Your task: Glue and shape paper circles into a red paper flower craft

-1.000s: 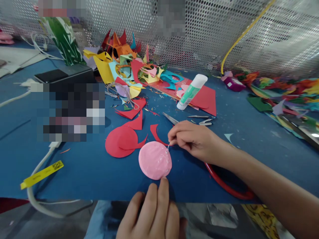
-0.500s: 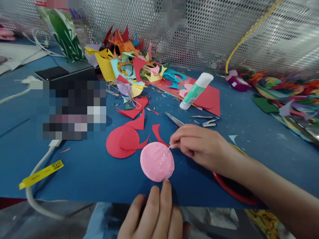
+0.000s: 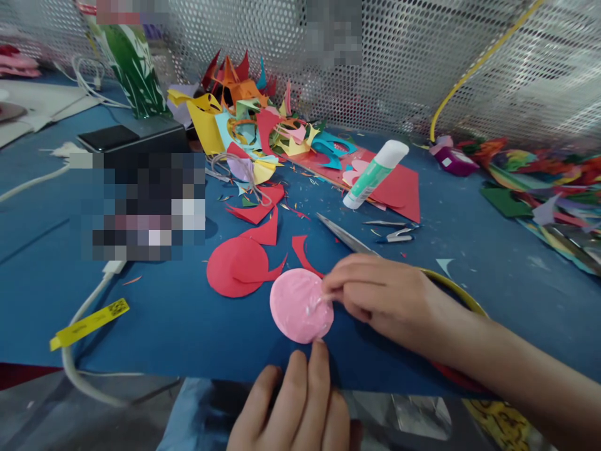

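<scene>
In the head view, a green patterned jar (image 3: 134,75) stands at the back left; its contents cannot be made out. The pink disc (image 3: 295,304) lies flat between both hands. The right hand (image 3: 387,300) pinches a thin whitish stick (image 3: 323,299), its tip on the disc. The left hand (image 3: 295,407) reaches over the table's (image 3: 188,338) front edge, fingers slightly spread, one fingertip touching the disc's near rim. Blue tabletop shows between disc and edge; a red circle (image 3: 228,266) lies just left.
</scene>
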`<action>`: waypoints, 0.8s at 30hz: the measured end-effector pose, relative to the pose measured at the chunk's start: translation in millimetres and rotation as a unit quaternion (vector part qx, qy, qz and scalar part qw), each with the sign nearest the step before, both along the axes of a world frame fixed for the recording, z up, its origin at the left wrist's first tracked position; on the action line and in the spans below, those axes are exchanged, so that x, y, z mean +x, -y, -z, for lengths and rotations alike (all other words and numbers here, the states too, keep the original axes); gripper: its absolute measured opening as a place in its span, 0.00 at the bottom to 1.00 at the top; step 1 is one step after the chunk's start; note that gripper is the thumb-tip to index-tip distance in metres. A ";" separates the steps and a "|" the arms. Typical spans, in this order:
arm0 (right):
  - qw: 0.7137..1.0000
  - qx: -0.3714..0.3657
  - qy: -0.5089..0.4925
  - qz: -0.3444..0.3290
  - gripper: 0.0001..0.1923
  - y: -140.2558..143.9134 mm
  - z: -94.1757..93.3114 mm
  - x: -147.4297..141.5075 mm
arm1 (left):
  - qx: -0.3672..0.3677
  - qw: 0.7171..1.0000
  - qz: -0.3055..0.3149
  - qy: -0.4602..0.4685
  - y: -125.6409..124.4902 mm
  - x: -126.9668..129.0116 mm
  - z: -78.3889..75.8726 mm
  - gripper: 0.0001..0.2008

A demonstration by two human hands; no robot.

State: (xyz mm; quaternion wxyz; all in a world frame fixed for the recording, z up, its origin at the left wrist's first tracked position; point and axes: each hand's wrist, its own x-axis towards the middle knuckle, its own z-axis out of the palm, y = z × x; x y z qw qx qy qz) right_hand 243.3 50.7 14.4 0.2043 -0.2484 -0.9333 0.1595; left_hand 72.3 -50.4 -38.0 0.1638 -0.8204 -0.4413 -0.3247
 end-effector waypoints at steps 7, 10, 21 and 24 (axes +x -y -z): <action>0.999 0.029 0.021 0.023 0.13 7.4 -5.0 -0.3 | 0.001 1.000 0.003 -0.002 0.9 -1.7 1.3 0.10; 0.998 0.041 0.041 0.024 0.13 9.4 -6.3 0.8 | 0.004 1.000 0.003 0.003 1.7 -1.8 2.7 0.11; 0.988 0.132 0.083 -0.005 0.17 10.2 -18.0 -5.3 | 0.006 1.000 0.010 -0.010 -0.7 -3.8 -0.3 0.13; 0.984 0.152 0.093 -0.012 0.19 9.4 -19.8 -6.6 | 0.003 1.000 0.001 0.003 0.0 -2.7 0.5 0.13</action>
